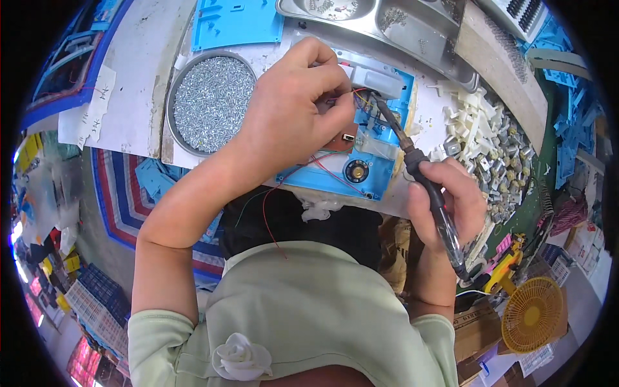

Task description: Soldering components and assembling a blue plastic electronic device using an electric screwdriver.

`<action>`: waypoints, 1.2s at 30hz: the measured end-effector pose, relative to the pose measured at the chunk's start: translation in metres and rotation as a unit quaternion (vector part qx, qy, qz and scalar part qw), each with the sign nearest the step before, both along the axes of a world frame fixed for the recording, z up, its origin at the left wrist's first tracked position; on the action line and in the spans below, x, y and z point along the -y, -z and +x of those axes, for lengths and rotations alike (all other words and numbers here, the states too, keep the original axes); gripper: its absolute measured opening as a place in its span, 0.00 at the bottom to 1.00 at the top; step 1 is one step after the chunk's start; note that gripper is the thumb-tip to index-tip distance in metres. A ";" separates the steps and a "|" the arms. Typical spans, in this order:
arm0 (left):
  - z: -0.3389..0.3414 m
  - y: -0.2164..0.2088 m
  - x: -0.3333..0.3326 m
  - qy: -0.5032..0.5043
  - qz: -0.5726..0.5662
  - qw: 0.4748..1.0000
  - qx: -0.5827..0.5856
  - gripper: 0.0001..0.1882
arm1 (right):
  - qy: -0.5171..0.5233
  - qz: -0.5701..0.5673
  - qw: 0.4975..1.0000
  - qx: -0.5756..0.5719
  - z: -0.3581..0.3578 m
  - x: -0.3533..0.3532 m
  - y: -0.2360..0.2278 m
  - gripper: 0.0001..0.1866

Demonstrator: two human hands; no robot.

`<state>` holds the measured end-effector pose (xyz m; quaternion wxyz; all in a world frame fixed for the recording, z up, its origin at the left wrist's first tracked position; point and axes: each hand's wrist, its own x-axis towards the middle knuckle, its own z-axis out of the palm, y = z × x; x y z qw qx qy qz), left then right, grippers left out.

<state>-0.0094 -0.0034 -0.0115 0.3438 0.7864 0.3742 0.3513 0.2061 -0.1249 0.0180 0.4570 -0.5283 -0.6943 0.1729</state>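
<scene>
My right hand (454,197) is wrapped round a soldering iron (440,209) with a black handle. Its tip points up and left, into a light-blue plastic casing (380,184), close to some thin coloured wires. Above that casing, the fingers of my left hand (293,103) are pinched together on a thin red wire (358,89), near the iron's tip. Inside the casing are a round black speaker (356,171), a brown circuit board (336,143) and a grey-white block (378,82). More red wires trail over the casing's near edge towards my lap. My left hand hides part of the casing.
Left of the casing stands a round bowl (171,109) full of small screws. A metal tray (419,48) and a blue panel (238,26) lie at the far side. White plastic parts (474,122) and small metal parts (509,171) are heaped right. A yellow fan (532,315) stands lower right.
</scene>
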 end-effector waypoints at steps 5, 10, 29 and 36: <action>0.000 0.001 0.000 0.000 0.001 1.000 0.002 0.03 | -0.005 0.010 1.000 0.002 -0.003 -0.004 0.000 0.16; 0.000 0.001 -0.001 -0.002 0.011 1.000 -0.003 0.03 | -0.002 -0.004 1.000 0.024 -0.004 -0.007 -0.002 0.17; 0.004 0.001 0.002 -0.012 0.017 1.000 0.007 0.04 | -0.064 0.040 0.995 0.060 0.009 -0.011 -0.003 0.21; 0.005 0.003 0.002 -0.019 0.042 0.999 0.010 0.05 | -0.076 0.032 0.996 0.047 0.012 -0.012 -0.003 0.20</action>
